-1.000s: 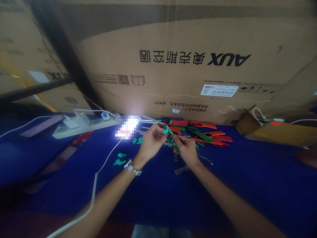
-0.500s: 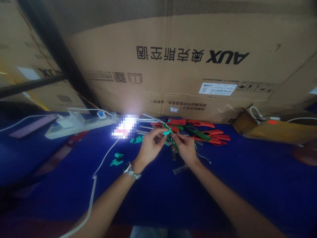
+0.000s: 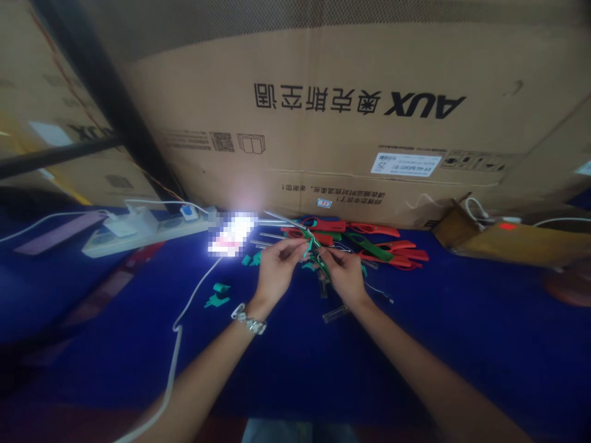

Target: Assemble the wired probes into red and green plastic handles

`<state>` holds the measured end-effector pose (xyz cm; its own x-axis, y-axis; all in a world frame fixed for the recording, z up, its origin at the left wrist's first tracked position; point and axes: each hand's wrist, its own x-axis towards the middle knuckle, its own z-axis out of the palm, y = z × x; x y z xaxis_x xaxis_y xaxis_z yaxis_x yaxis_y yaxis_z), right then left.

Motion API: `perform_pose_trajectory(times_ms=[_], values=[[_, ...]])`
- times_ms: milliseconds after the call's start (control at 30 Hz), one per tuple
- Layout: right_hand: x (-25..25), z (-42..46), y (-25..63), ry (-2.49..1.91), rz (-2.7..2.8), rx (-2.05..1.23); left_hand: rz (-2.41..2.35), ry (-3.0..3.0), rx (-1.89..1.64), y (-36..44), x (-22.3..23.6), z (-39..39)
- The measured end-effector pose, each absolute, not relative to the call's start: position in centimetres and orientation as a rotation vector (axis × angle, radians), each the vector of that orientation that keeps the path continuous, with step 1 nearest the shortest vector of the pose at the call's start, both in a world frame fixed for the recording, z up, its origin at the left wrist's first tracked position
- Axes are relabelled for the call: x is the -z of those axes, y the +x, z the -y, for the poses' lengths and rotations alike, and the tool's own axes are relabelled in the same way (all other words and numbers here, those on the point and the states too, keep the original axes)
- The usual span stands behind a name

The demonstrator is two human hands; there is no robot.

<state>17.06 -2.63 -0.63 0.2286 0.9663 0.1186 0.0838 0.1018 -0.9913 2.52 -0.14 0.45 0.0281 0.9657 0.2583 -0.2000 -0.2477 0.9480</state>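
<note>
My left hand (image 3: 278, 269), with a metal watch at its wrist, pinches a small teal plastic piece (image 3: 309, 248) beside the lighter. Closed around a green long-nosed lighter (image 3: 324, 264) is my right hand (image 3: 344, 274). The metal tube (image 3: 282, 219) of that lighter points up and to the left. A thin white wire shows along its body, and fingers cover part of the handle. Behind the hands lie red lighter handles (image 3: 372, 229) and another green handle (image 3: 368, 247). Loose teal pieces (image 3: 217, 301) rest on the blue cloth to the left.
A blue cloth (image 3: 295, 363) covers the table. A glowing, pixelated screen (image 3: 233, 234) and a white power strip (image 3: 152, 232) stand at left, with a cable running toward me. Clear plastic tubes (image 3: 335, 314) lie near my right hand. Cardboard (image 3: 318, 55) rises behind; an open carton (image 3: 517, 243) sits at right.
The teal piece in my left hand has turned from lying across the lighter to standing more upright. My left hand has shifted slightly; my right hand stays almost in place.
</note>
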Motion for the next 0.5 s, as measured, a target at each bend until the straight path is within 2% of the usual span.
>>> perform_pose_trajectory(times_ms=[300,500], values=[[0.1,3.1,16.3,-1.278,1.091,-0.961,-0.962,1.123,-1.703,3.8,-0.3,0.7],[-0.1,3.3,15.7,-1.253,1.070,-0.977,-0.962,1.057,-1.730,4.8,0.3,1.0]])
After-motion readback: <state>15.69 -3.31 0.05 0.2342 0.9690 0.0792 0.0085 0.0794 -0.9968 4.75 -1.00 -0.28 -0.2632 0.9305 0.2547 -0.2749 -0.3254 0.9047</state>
